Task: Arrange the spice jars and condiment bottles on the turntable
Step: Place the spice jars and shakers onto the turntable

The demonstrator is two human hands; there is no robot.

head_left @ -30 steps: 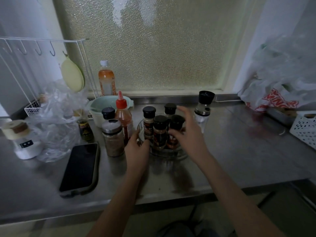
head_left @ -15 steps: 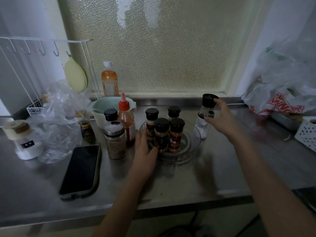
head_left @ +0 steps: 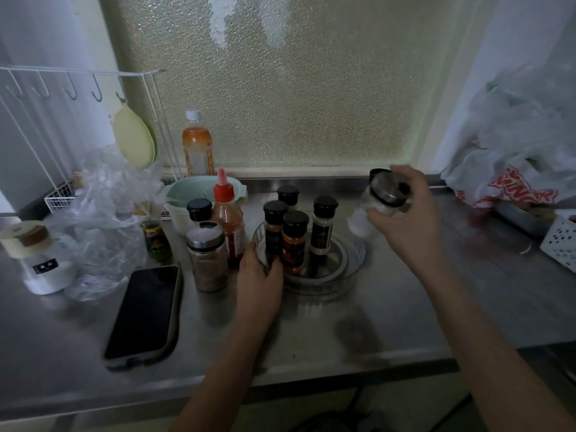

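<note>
A clear round turntable sits mid-counter with several black-capped spice jars standing in it, among them an orange-filled jar and a dark-labelled jar. My left hand grips the turntable's left rim. My right hand holds a white-filled grinder jar with a black and steel top, tilted, lifted just right of the turntable. Left of the turntable stand a steel-lidded spice jar, a red sauce bottle and a black-capped bottle.
A phone lies at the front left. Crumpled plastic, a small dark jar, a white appliance, a green bowl and an orange drink bottle fill the left and back. Bags and a white basket sit right.
My right hand left the jars in the turntable, reached right to the grinder jar, took hold of it and lifted it tilted. My left hand stayed at the turntable's rim.
</note>
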